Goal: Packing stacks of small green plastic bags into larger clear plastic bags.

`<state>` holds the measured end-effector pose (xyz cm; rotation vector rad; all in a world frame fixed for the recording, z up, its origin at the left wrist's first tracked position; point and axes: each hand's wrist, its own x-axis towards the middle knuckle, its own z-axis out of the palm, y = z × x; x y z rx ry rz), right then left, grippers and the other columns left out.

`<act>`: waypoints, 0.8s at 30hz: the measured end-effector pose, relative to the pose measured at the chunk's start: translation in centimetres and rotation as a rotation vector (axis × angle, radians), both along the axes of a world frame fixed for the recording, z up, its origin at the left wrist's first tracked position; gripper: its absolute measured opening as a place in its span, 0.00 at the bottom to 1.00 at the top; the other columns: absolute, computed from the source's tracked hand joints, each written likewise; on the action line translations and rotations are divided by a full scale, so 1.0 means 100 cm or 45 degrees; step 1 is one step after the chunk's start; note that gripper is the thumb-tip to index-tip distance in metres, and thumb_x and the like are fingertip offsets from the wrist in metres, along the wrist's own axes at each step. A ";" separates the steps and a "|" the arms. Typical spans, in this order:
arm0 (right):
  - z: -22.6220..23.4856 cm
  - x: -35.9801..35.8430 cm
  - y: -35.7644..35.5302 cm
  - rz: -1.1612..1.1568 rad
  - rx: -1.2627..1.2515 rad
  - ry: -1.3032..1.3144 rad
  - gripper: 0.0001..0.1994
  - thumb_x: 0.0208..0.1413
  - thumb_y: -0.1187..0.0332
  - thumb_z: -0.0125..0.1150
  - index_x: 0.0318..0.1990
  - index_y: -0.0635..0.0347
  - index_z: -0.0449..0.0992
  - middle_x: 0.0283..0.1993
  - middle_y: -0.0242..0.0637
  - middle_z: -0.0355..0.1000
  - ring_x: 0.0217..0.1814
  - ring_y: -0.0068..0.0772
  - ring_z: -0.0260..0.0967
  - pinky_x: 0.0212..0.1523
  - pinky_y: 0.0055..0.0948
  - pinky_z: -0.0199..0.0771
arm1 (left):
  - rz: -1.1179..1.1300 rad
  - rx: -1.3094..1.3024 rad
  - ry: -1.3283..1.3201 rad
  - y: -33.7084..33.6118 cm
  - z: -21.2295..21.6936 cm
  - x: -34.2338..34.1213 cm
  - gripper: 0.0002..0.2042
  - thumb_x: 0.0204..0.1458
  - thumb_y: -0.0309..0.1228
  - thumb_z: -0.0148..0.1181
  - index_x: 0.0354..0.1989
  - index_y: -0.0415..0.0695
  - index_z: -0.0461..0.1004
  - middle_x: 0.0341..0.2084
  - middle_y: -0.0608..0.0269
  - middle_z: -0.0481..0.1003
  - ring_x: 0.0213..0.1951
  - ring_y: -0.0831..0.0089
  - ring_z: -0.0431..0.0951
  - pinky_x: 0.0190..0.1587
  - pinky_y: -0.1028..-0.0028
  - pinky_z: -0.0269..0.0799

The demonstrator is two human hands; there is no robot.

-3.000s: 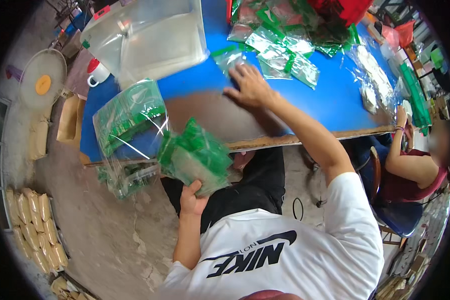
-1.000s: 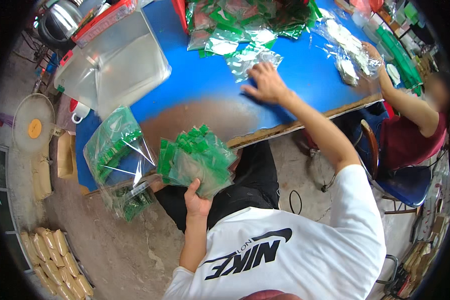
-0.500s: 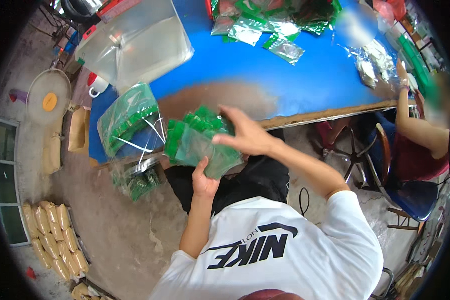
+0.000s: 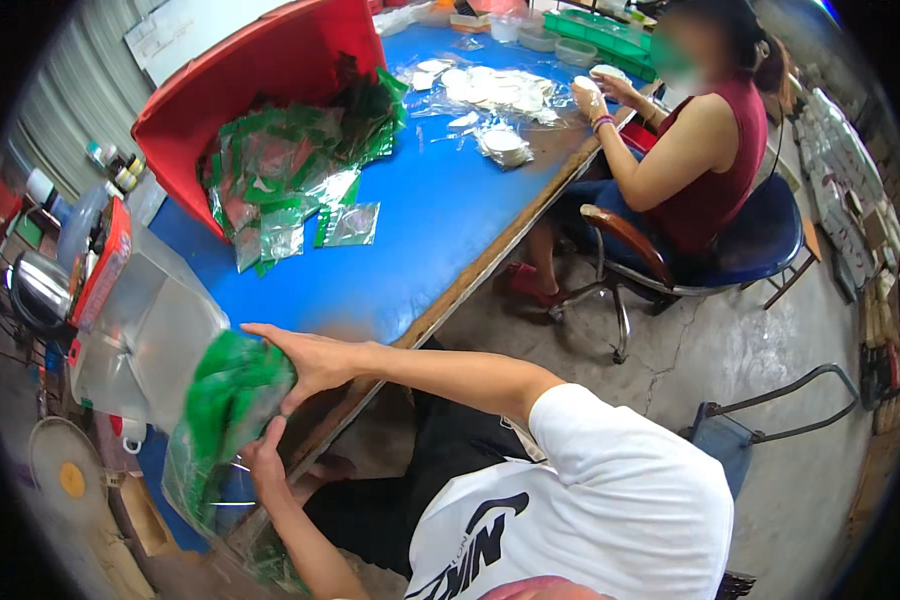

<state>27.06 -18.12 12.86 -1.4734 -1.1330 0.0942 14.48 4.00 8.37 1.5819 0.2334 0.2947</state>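
Bright daylight, fisheye bend w/ dark rim, motion blur lower left.

head fisheye, looking down-left, close over blue table [image 4: 390, 270]
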 end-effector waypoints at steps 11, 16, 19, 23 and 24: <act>-0.063 0.014 0.007 -0.312 -0.107 -0.081 0.56 0.35 0.57 0.83 0.70 0.62 0.51 0.65 0.57 0.61 0.64 0.58 0.64 0.64 0.43 0.66 | -0.159 0.164 -0.286 -0.031 0.013 0.050 0.47 0.44 0.22 0.74 0.70 0.43 0.49 0.56 0.59 0.69 0.57 0.68 0.70 0.60 0.67 0.68; -0.051 0.013 0.016 -0.090 -0.403 0.272 0.59 0.34 0.58 0.83 0.71 0.63 0.46 0.67 0.56 0.59 0.69 0.57 0.58 0.68 0.45 0.61 | -0.250 0.480 -0.302 -0.012 0.005 0.038 0.55 0.40 0.23 0.78 0.73 0.43 0.41 0.59 0.57 0.66 0.60 0.66 0.68 0.63 0.66 0.65; -0.052 0.012 0.024 -0.164 -0.154 0.042 0.59 0.35 0.59 0.82 0.71 0.61 0.45 0.67 0.57 0.58 0.70 0.58 0.58 0.67 0.45 0.61 | -0.187 0.229 -0.260 -0.006 0.007 0.036 0.51 0.41 0.25 0.78 0.71 0.42 0.47 0.58 0.58 0.68 0.60 0.65 0.68 0.63 0.66 0.64; -0.046 0.002 0.022 -0.201 -0.237 0.086 0.57 0.37 0.61 0.81 0.71 0.62 0.45 0.68 0.57 0.58 0.71 0.58 0.57 0.67 0.45 0.62 | -0.200 0.315 -0.222 -0.004 -0.001 0.034 0.43 0.39 0.29 0.80 0.64 0.41 0.59 0.57 0.58 0.69 0.58 0.66 0.69 0.62 0.65 0.65; -0.045 -0.001 0.020 -0.193 -0.302 0.195 0.57 0.37 0.62 0.81 0.71 0.62 0.45 0.68 0.57 0.57 0.71 0.57 0.56 0.68 0.44 0.61 | -0.234 0.227 -0.221 -0.007 0.005 0.033 0.43 0.39 0.29 0.80 0.64 0.41 0.59 0.57 0.58 0.69 0.57 0.66 0.70 0.62 0.65 0.66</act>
